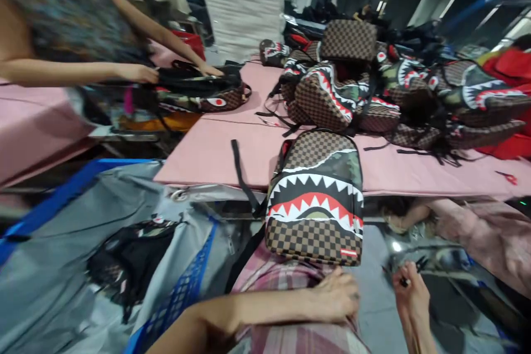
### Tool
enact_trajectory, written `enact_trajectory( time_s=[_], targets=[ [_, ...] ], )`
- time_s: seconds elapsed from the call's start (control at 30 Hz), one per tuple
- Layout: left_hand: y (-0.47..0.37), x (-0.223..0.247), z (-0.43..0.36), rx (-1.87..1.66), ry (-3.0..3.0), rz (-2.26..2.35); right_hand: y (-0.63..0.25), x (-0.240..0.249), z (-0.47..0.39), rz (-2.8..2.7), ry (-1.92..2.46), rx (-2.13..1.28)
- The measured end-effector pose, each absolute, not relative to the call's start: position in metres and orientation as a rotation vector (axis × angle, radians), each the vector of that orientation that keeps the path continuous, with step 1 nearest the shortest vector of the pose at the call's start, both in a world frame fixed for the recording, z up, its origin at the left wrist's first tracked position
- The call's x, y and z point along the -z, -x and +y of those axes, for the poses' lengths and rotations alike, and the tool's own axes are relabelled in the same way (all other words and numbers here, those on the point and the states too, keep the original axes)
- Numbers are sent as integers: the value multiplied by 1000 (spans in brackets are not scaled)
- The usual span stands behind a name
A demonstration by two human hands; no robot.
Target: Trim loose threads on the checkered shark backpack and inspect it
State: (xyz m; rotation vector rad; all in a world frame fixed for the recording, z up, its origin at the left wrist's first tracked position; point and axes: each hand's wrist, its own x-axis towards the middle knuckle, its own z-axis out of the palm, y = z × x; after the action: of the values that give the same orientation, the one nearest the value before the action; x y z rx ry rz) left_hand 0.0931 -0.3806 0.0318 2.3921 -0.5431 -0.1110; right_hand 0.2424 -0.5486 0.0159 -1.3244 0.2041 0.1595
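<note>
A shark-mouth backpack [315, 199] hangs half off the near edge of the pink bench [211, 155], its long axis running near to far, top toward the far side and base toward the wearer's lap. Its face shows brown checkerboard panels, a camouflage band, and a red-and-white toothed mouth; a small red label at the lower right corner is too small to read. A black strap [243, 174] trails to its left across the bench. The left hand [336, 293] rests curled at the bag's bottom edge, touching it. The right hand [410, 298] is clenched on a small dark tool [410, 274], just right of the bag. Farther right sits a pile of matching backpacks [394, 94]. At far left, a co-worker's hands [174, 72] press on another bag [203, 88].
</note>
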Motion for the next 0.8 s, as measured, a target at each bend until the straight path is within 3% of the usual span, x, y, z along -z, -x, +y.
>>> enact_trajectory(
  time_s=[0.13, 0.3, 0.47, 0.6, 0.67, 0.8],
  targets=[
    [-83, -61, -357, 213, -2275, -556, -242, -23, -549, 132, 1378, -222],
    [-70, -103, -263, -44, -2082, 198, -247, -24, -528, 121, 1481, -348],
    [-92, -101, -184, -483, -2065, 757, -269, -28, -487, 33, 1510, -379],
    [-134, -88, -216, -706, -2361, 296, -289, -32, -454, -52, 1557, -332],
    [-151, -81, -247, -677, -2459, -16, -298, -34, -445, -115, 1635, -305],
    [-169, -64, -289, -576, -2448, -127, -307, -31, -444, -203, 1756, -343]
  ],
)
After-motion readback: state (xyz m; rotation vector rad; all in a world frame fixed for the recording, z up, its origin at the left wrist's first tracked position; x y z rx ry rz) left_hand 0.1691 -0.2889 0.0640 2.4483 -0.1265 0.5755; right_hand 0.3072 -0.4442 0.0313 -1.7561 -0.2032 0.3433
